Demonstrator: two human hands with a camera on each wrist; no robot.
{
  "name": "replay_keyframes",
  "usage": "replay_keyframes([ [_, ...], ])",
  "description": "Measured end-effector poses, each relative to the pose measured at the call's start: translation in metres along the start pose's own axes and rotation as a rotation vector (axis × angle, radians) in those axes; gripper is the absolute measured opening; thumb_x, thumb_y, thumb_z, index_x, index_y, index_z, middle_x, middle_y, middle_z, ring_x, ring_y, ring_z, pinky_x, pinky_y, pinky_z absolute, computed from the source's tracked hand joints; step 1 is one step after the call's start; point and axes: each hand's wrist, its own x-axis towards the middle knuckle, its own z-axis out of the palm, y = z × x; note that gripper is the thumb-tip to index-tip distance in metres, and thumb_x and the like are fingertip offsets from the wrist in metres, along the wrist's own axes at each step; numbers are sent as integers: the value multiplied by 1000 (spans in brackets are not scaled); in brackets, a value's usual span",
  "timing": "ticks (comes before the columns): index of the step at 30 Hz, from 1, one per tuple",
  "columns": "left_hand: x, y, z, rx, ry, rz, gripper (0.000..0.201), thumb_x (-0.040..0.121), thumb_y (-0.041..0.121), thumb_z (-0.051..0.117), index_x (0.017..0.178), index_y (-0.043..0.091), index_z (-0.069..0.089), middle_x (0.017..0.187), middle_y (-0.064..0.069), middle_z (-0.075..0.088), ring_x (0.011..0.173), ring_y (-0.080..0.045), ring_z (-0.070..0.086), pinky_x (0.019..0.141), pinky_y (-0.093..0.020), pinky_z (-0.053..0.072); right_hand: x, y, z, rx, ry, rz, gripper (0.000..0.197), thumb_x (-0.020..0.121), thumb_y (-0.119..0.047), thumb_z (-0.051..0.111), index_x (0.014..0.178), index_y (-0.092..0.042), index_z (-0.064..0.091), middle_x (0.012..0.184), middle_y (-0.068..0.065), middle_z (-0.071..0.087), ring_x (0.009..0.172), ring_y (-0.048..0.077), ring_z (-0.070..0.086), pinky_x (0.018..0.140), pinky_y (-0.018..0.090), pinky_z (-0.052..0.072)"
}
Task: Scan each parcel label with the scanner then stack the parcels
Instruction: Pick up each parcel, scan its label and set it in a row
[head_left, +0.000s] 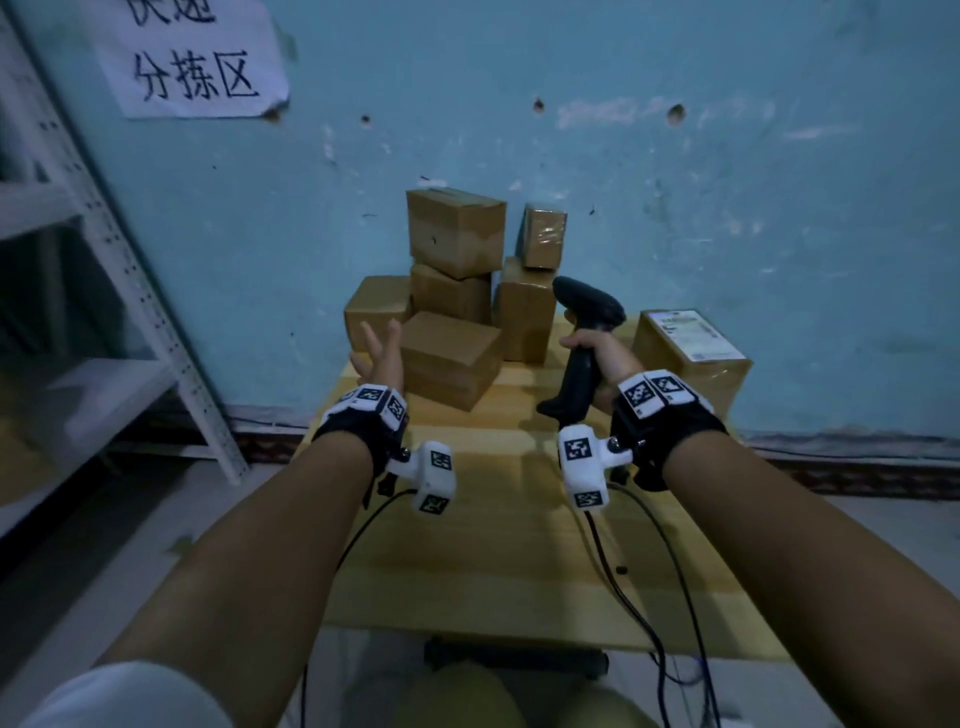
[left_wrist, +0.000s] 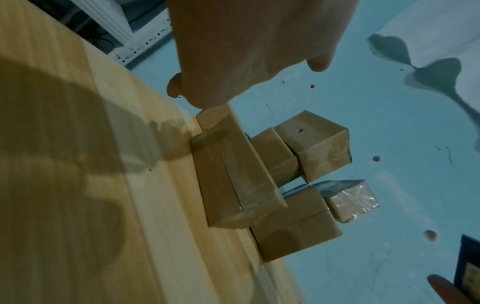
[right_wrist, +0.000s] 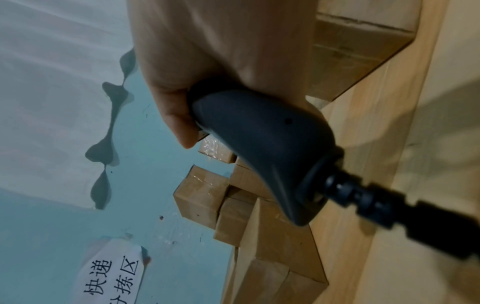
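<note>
Seven brown cardboard parcels sit on the pale wooden table (head_left: 467, 545): six taped boxes heaped in a pile (head_left: 457, 296) against the blue wall (head_left: 727, 182), and one labelled parcel (head_left: 688, 353) apart, to the right of the pile, its white printed label facing up, the print too small to read. One black, pistol-shaped plastic scanner (head_left: 582, 343) stands upright just right of the pile, its handle grasped by the right hand (head_left: 605, 358), cable trailing from its base. The left hand (head_left: 379, 356) hovers just left of the pile, fingers spread, holding nothing. A paper sign (head_left: 192, 57) on the wall reads 分拣区.
</note>
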Motion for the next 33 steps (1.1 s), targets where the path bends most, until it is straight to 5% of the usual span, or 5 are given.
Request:
replay_keyframes([
  [14, 88, -5, -21, -126, 19, -42, 64, 96, 56, 23, 151, 26, 8, 160, -6, 7, 147, -25, 10, 118, -41, 10, 57, -2, 30, 56, -67, 57, 31, 86, -5, 46, 59, -14, 34, 31, -5, 38, 25, 8, 38, 35, 12, 30],
  [23, 98, -26, -12, -201, -151, -249, 75, 91, 65, 27, 149, 18, 21, 155, -8, 26, 143, -24, 25, 115, -40, 19, 65, 30, 55, -30, -156, 165, 19, 84, -7, 47, 65, -8, 48, 59, 5, 52, 54, 18, 49, 58, 26, 39],
  [27, 92, -24, -8, -153, -149, -211, 64, 94, 58, 30, 141, 16, 38, 111, -4, 58, 100, -22, 55, 87, -33, 43, 60, 32, 58, -8, -139, 157, 22, 83, -5, 47, 62, -8, 46, 52, 3, 51, 54, 18, 49, 57, 25, 39],
  [29, 85, -22, -10, -145, -160, -235, 60, 93, 60, 32, 131, 18, 48, 80, -1, 52, 69, -14, 49, 64, -27, 38, 55, 31, 56, 0, -132, 148, 26, 85, -4, 46, 60, -9, 44, 43, 1, 49, 51, 16, 45, 54, 25, 37],
  [33, 67, -16, -7, -144, -259, -237, 51, 91, 59, 40, 118, 19, 55, 99, -5, 59, 88, -18, 53, 84, -35, 46, 41, 26, 44, -12, -116, 99, 23, 85, -4, 45, 63, -9, 44, 50, 2, 49, 48, 15, 46, 49, 21, 39],
])
